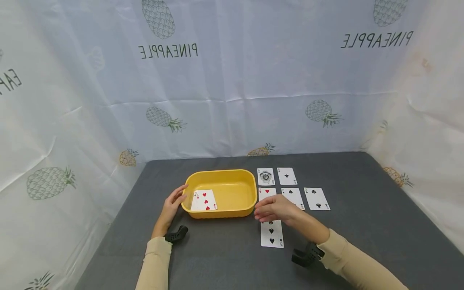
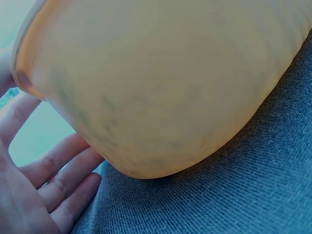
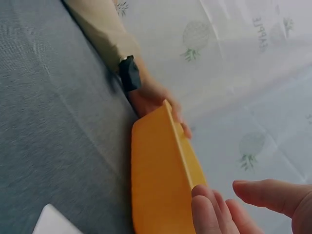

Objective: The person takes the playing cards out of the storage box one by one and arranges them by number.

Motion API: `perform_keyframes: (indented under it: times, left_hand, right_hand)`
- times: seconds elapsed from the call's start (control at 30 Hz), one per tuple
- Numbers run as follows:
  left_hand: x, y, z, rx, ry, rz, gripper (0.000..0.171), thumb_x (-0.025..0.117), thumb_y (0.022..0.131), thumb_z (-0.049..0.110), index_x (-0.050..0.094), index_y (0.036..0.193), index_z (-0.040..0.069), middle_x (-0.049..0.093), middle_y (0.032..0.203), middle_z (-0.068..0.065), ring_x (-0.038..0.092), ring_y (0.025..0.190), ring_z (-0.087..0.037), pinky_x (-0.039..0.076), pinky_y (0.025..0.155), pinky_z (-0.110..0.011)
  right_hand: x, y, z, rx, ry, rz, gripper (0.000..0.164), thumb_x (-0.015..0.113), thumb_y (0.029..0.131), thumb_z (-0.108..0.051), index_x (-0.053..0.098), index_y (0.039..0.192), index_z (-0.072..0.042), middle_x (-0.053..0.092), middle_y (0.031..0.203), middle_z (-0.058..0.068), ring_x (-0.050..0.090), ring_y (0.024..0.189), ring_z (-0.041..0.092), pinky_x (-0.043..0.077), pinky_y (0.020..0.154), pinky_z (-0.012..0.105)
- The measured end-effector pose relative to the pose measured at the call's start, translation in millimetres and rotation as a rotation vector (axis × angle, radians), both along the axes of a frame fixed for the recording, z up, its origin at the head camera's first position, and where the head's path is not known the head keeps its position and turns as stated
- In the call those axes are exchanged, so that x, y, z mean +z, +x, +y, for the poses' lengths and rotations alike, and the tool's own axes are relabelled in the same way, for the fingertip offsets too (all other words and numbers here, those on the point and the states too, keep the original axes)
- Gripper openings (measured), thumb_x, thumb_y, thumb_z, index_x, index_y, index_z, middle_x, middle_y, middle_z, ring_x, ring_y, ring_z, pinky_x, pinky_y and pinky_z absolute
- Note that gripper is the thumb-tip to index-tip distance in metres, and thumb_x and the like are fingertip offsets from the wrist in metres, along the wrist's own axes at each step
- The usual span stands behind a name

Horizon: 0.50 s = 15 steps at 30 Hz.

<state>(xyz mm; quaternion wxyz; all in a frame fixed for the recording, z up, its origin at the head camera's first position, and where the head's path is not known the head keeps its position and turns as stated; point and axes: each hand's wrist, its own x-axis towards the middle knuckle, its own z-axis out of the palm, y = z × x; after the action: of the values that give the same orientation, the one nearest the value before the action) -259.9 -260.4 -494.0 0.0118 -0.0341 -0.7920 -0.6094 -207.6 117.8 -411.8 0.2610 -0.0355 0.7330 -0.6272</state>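
A yellow tray (image 1: 224,214) stands on the dark table, with a three of hearts (image 1: 204,200) lying face up at its left end. At its left end my left hand (image 1: 173,203) grips the rim, some fingers over the edge and others against the outer wall in the left wrist view. My right hand (image 1: 274,208) hovers by the tray's right rim, thumb apart from the fingers and nothing between them. Beneath it, a two of hearts (image 1: 267,192) and a three of spades (image 1: 272,237) are partly hidden.
Beyond the right hand lie an ornate ace (image 1: 266,177), an ace of clubs (image 1: 287,176), a two of spades (image 1: 293,197) and a two of clubs (image 1: 317,199), all face up. A pineapple-print sheet (image 1: 232,76) hangs behind the table and at both sides.
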Motion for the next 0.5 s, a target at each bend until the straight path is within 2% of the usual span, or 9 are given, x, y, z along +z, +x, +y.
perform_keyframes:
  times: [0.17,0.4,0.5]
  left_hand:
    - [0.3,0.1,0.4,0.001,-0.003,0.002,0.046,0.052,0.1,0.025,0.046,0.143,0.012,0.048,0.146,-0.018,0.049,0.105,0.013,0.037,0.09,-0.003]
    - [3.1,1.6,1.3,-0.001,0.011,0.011,0.045,0.052,0.099,0.018,0.046,0.142,0.007,0.049,0.143,-0.022,0.05,0.104,0.014,0.037,0.089,-0.003]
    - [2.7,1.4,0.9,0.002,0.016,0.011,0.044,0.051,0.099,0.014,0.045,0.142,0.005,0.049,0.141,-0.024,0.05,0.104,0.014,0.036,0.089,-0.003]
  right_hand:
    - [7.8,-10.0,-20.0,-0.015,-0.023,0.011,0.039,0.065,0.09,-0.01,0.057,0.12,0.014,0.076,0.097,0.014,0.074,0.087,0.021,0.058,0.082,0.036]
    - [15.3,-27.1,-48.1,-0.032,-0.051,0.0,0.037,0.062,0.092,-0.008,0.058,0.122,0.013,0.074,0.104,0.02,0.074,0.084,0.017,0.058,0.083,0.035]
    - [12.6,-35.3,-57.3,-0.038,-0.093,-0.013,0.036,0.062,0.092,-0.008,0.058,0.122,0.012,0.072,0.11,0.021,0.073,0.088,0.016,0.055,0.091,0.039]
